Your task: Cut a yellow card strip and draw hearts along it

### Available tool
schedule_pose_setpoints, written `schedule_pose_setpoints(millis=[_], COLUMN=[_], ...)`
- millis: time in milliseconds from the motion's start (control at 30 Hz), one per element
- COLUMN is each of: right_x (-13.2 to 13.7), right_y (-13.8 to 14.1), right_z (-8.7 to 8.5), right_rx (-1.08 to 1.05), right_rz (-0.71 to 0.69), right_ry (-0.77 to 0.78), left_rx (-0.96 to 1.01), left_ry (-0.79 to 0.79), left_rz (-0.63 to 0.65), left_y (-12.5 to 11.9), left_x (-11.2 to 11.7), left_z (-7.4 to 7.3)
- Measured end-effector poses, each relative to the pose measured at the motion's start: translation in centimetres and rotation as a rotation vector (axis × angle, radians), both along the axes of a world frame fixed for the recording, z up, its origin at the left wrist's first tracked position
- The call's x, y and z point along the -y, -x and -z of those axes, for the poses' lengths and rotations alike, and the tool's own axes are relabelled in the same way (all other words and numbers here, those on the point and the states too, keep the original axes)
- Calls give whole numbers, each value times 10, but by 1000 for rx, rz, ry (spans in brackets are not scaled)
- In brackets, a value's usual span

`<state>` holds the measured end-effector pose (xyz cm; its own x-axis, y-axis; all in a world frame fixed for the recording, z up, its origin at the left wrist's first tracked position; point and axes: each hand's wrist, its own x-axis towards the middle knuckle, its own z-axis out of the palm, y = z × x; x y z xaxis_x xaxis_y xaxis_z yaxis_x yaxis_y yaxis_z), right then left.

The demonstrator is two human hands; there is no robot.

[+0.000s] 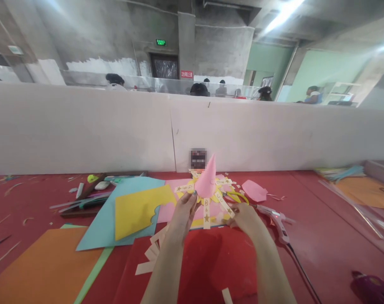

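Note:
A pink paper cone [208, 179] stands upright with its point up, on a yellow base from which cream paper strips [206, 215] with letters and gold stars spread outward. My left hand [186, 209] grips the cone's lower left side between thumb and fingers. At the lower right, my right hand [245, 217] has its fingers closed at the end of a starred paper strip [224, 204]. Part of that strip's end is hidden by the fingers. Yellow-handled scissors [239, 196] lie just behind my right hand.
A glue gun [278, 223] with a cord lies to the right. Yellow [137, 209], blue [99, 230] and orange paper [46, 261] sheets overlap on the left, by a tool tray [80, 211]. Loose cream strips [145, 267] lie near my left forearm. A white partition [115, 131] stands behind.

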<state>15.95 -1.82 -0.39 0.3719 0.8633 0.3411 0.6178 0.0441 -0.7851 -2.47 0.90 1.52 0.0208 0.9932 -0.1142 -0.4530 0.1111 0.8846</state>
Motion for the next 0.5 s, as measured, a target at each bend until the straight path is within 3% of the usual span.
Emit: schedule_pose_setpoints(millis=[67, 233, 367, 500], right_x=[2, 10, 10, 7], right_y=[2, 10, 19, 23], right_z=[-20, -57, -59, -56], right_rx=[-60, -185, -213, -215], right_rz=[-81, 38, -26, 4], right_ry=[62, -162, -131, -102], left_rx=[-43, -223, -392, -530], left_ry=[-8, -32, -51, -84], left_rz=[18, 58, 78, 77], left_y=[2, 4, 2, -2], left_x=[-1, -6, -11, -12], left_z=[3, 10, 16, 21])
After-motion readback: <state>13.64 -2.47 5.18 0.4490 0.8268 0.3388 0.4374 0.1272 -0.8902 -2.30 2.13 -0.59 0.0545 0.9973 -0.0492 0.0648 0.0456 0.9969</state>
